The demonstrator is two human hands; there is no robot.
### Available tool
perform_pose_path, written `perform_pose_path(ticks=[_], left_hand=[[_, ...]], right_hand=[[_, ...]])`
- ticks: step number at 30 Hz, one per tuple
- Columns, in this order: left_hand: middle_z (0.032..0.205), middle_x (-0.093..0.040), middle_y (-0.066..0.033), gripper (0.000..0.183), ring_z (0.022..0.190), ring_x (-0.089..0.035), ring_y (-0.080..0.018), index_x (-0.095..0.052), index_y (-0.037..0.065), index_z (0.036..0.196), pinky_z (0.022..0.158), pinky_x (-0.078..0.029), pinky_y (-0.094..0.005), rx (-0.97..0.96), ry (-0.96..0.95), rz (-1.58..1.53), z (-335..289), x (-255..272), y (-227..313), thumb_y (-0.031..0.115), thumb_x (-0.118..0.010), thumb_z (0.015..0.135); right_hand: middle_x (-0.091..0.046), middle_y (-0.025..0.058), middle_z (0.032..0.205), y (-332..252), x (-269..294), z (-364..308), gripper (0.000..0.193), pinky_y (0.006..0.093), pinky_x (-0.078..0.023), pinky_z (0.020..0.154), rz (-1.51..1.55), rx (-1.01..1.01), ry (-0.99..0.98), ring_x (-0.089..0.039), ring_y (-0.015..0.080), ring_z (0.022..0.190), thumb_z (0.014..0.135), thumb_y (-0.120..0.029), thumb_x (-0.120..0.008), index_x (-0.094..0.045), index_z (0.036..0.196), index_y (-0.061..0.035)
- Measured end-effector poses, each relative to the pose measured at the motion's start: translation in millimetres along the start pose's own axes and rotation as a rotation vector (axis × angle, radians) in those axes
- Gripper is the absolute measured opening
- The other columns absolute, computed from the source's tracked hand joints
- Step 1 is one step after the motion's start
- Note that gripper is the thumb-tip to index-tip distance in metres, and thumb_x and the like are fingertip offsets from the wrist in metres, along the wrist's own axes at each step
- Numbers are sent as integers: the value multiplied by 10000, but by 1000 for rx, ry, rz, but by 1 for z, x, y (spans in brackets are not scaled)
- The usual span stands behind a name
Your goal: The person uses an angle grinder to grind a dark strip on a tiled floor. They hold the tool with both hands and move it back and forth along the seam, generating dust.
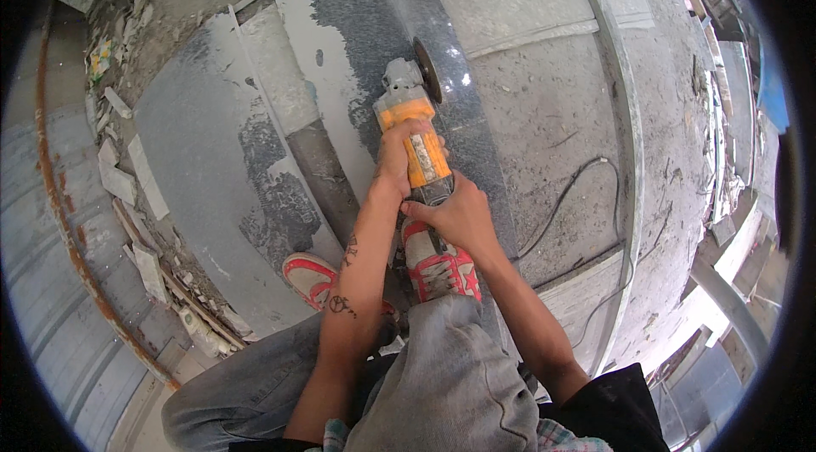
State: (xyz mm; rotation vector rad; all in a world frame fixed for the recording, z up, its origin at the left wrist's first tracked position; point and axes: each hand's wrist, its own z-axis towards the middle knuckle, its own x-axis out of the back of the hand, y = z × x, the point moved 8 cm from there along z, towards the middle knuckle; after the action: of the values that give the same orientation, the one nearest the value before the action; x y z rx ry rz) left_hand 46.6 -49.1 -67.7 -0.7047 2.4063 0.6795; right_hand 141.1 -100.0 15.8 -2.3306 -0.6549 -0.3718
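An orange angle grinder (428, 159) with a grey metal head lies lengthwise between my hands, pointing away from me. My left hand (394, 156) wraps round its orange body. Farther back, my right hand (460, 212) grips the dark rear end. The thin cutting disc (428, 71) stands on edge at the right of the head, over a long dark stone slab (357, 10). Whether the disc touches the stone or spins, I cannot tell. Pale dust covers part of this slab's left side. My red-and-white shoe (442, 273) is just behind the grinder.
Another dust-covered slab (191, 146) lies to the left. A black cable (586, 164) loops over the dusty ground at right, near a long pale metal bar (625, 129). Broken stone pieces (116, 173) and a rusty pipe (55, 188) line the left side.
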Motion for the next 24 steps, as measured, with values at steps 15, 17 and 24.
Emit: perform_pose_path(ticks=[15, 17, 24], left_hand=[[769, -610, -138, 315, 657, -644, -256, -547, 26, 1005, 594, -556, -378, 17, 31, 0, -9, 2, -14, 229, -615, 774], [774, -610, -140, 325, 658, -644, -256, -542, 23, 1015, 596, -555, -374, 2, 32, 16, -5, 1, -8, 235, -603, 776], [773, -609, -142, 353, 654, -641, -256, -529, 16, 1050, 600, -554, -372, 16, 20, 9, -16, 0, -20, 223, -601, 773]], right_hand=[[-667, 242, 852, 14, 1, -8, 660, 444, -516, 758, 28, 81, 51, -660, 403, 828, 576, -422, -844, -584, 965, 43], [-667, 243, 868, 11, 1, -3, 683, 439, -511, 774, 10, 68, 42, -658, 403, 847, 574, -439, -842, -586, 977, 49], [-666, 253, 907, 25, -2, -14, 741, 431, -501, 805, 18, 39, 18, -652, 410, 882, 569, -467, -838, -588, 1022, 63]])
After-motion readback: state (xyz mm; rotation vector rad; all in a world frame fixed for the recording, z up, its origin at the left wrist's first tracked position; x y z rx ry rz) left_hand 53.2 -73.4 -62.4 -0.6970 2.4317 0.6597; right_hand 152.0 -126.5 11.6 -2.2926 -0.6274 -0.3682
